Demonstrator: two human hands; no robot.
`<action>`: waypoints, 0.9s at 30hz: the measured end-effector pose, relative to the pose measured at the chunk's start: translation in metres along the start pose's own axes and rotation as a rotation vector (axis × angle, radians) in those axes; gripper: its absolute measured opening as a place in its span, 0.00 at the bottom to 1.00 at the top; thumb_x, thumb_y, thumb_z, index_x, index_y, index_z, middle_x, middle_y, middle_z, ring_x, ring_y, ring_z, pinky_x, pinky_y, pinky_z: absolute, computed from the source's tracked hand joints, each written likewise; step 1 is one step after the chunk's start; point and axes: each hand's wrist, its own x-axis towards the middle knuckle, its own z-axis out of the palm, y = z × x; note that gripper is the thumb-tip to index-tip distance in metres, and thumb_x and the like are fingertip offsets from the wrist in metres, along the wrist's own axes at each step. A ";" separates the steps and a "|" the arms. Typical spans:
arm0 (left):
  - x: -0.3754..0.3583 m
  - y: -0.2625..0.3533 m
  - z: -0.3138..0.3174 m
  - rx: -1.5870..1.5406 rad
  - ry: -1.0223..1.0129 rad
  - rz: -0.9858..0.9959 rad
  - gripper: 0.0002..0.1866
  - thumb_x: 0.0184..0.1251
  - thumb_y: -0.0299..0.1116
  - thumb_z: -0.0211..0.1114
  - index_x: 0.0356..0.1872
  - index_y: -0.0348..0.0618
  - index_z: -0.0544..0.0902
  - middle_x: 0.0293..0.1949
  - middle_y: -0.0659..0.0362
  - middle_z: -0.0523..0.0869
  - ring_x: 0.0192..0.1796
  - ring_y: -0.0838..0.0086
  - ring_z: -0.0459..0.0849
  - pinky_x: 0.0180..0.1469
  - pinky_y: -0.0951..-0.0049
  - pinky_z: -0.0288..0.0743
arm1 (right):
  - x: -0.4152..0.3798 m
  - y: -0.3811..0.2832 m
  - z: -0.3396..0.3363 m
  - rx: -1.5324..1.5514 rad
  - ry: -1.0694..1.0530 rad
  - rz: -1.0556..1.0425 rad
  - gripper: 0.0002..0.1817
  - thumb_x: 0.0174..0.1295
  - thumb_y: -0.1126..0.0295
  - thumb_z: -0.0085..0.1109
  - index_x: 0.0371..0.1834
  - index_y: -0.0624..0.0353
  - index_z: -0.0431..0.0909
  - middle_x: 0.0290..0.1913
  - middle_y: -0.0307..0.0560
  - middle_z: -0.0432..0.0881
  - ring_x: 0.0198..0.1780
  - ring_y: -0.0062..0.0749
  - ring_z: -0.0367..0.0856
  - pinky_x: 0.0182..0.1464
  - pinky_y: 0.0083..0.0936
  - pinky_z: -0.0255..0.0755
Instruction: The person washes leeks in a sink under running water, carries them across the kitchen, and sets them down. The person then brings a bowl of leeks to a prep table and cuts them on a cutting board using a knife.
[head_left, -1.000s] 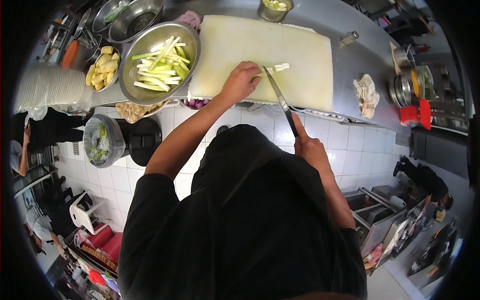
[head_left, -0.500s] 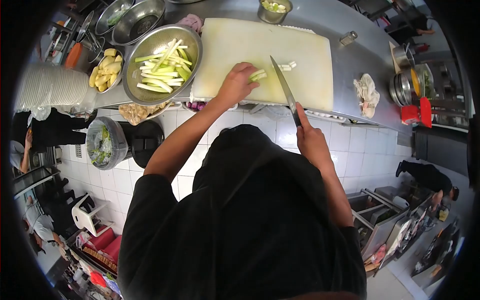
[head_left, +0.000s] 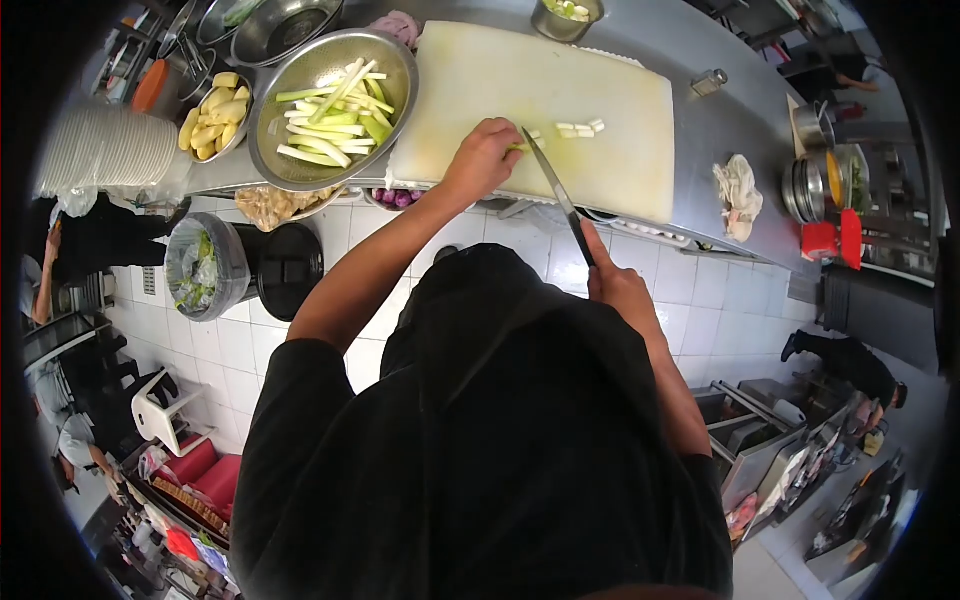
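Observation:
My left hand (head_left: 485, 158) rests on the white cutting board (head_left: 600, 95), its fingers closed on pale green stalks (head_left: 523, 147). In my right hand (head_left: 617, 283) is the handle of a long knife (head_left: 556, 185). The blade points up and left, its front part at the stalks, right beside my left fingertips. A few cut white pieces (head_left: 580, 129) lie on the board to the right of the blade. Left of the board, a metal colander (head_left: 268, 150) holds several long stalks (head_left: 335, 115).
A small metal pot (head_left: 567, 28) of cut pieces stands behind the board. To the right are a shaker (head_left: 709, 82) and a crumpled cloth (head_left: 738, 197). A bowl of yellow pieces (head_left: 215, 118) sits far left. Other people are at the edges of view.
The knife has moved left, from beside the cut pieces to the stalks at my left hand. The view has shifted slightly.

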 end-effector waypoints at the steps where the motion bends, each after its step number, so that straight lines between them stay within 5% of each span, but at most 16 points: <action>1: 0.000 -0.001 0.001 -0.004 0.003 0.005 0.08 0.51 0.23 0.65 0.34 0.36 0.81 0.38 0.52 0.81 0.42 0.57 0.79 0.47 0.64 0.74 | 0.001 0.001 0.001 -0.017 -0.011 0.014 0.35 0.60 0.75 0.46 0.72 0.43 0.48 0.17 0.61 0.76 0.21 0.57 0.76 0.29 0.50 0.71; 6: 0.002 -0.005 0.001 0.005 -0.008 0.012 0.06 0.52 0.23 0.64 0.32 0.35 0.82 0.37 0.52 0.82 0.41 0.57 0.80 0.46 0.65 0.74 | 0.019 0.004 0.019 0.002 -0.088 0.063 0.38 0.59 0.76 0.45 0.73 0.42 0.46 0.19 0.63 0.77 0.23 0.59 0.77 0.32 0.52 0.71; 17: 0.026 0.007 0.029 -0.060 0.059 -0.019 0.10 0.49 0.22 0.66 0.36 0.34 0.82 0.40 0.51 0.82 0.39 0.56 0.81 0.43 0.66 0.75 | 0.023 0.018 -0.009 0.224 0.134 0.140 0.34 0.65 0.71 0.45 0.73 0.35 0.47 0.24 0.65 0.77 0.31 0.60 0.78 0.38 0.47 0.67; 24: 0.005 0.037 -0.036 -0.118 0.123 -0.235 0.11 0.47 0.21 0.66 0.36 0.38 0.83 0.41 0.52 0.82 0.41 0.57 0.81 0.44 0.65 0.75 | 0.016 0.007 0.007 0.178 -0.038 0.076 0.34 0.63 0.72 0.45 0.72 0.37 0.48 0.22 0.65 0.77 0.28 0.63 0.76 0.35 0.52 0.68; 27: -0.017 0.037 -0.072 -0.001 0.177 -0.147 0.11 0.49 0.22 0.68 0.37 0.38 0.83 0.42 0.54 0.83 0.35 0.66 0.82 0.37 0.72 0.77 | 0.028 0.026 0.026 0.207 0.046 0.012 0.34 0.62 0.73 0.46 0.72 0.37 0.49 0.24 0.65 0.78 0.29 0.63 0.77 0.35 0.52 0.69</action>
